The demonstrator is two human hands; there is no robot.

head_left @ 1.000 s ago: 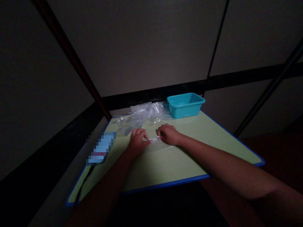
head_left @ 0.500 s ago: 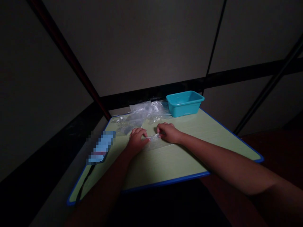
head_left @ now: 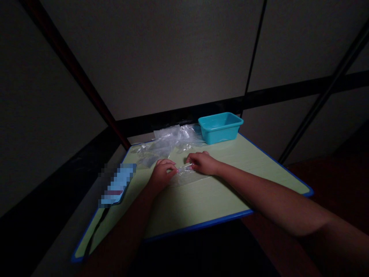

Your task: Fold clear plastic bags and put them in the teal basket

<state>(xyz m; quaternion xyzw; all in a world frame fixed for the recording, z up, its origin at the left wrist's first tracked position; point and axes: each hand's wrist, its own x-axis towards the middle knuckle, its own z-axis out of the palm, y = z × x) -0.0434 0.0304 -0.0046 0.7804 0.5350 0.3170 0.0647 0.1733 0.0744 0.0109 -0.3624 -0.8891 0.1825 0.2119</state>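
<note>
A clear plastic bag (head_left: 187,177) lies flat on the table before me, its upper edge between my two hands. My left hand (head_left: 162,175) pinches that edge at its left end, thumb against fingers. At the right end, my right hand (head_left: 203,163) grips the same edge with thumb and fingertips. Just beyond the hands, a loose heap of clear plastic bags (head_left: 170,140) spreads over the back of the table.
The small table (head_left: 230,184) has a pale green top and a blue rim. A turquoise plastic basket (head_left: 220,134) stands at its back right. A phone-like blurred object (head_left: 118,184) with a dark strap lies at the left edge. Panelled walls (head_left: 184,57) rise behind.
The whole view has shifted slightly, so the table and basket sit a little further left. Both hands keep hold of the bag's edge, with the fingers slightly moved along it.
</note>
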